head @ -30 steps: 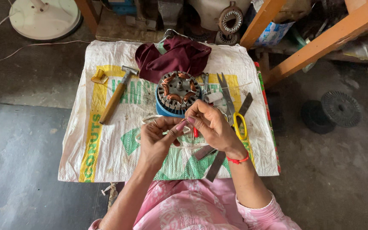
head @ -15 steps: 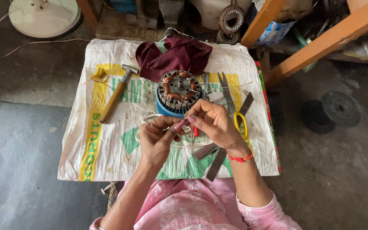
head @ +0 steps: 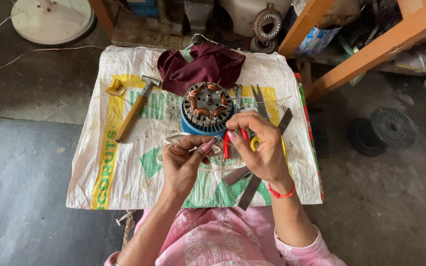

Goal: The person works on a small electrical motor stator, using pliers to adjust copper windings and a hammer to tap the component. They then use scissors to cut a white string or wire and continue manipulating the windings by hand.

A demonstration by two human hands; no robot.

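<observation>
Just before the stator (head: 207, 106), both hands' fingers (head: 208, 146) pinching thin white sleeving (head: 173, 139) (looped below).

Maroon cloth (head: 203, 66), blue-based copper-wound stator (head: 207, 106), red-handled pliers (head: 228, 143), pink patterned sleeves (head: 311, 251)

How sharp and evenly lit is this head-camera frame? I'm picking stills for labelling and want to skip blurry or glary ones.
Head view: soft, even daylight, no glare or hard shadows; the left hand, right hand and wound stator are fairly sharp; the thin pale sleeve at the fingertips is hard to make out; straight edges bow slightly toward the corners.
</observation>
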